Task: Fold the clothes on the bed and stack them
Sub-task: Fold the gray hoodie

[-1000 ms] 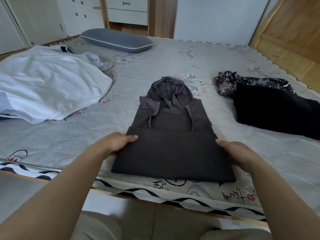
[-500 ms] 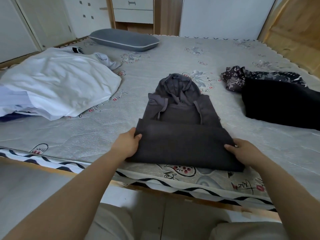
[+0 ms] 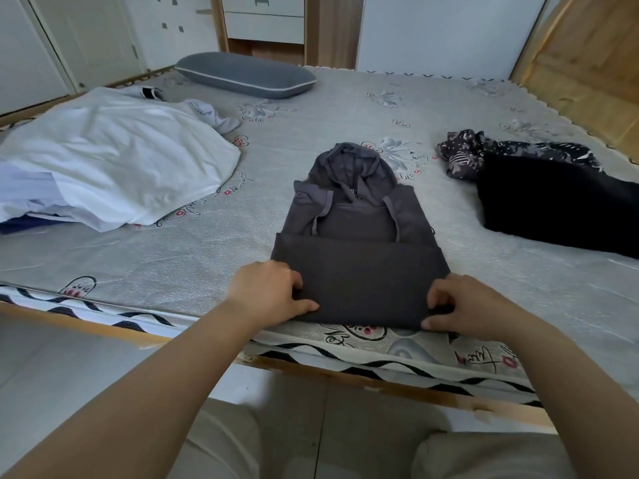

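Now we are mid-fold: our left hand and right hand pinch the grey hoodie by its doubled hem, near the bed's front edge; next, probably, fold it over toward the hood.

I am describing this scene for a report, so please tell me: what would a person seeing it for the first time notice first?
First, the dark grey hoodie in the middle of the bed, its lower part folded up, with the left hand and right hand gripping its near corners. Next, the white pile of clothes at the left and the black garment at the right.
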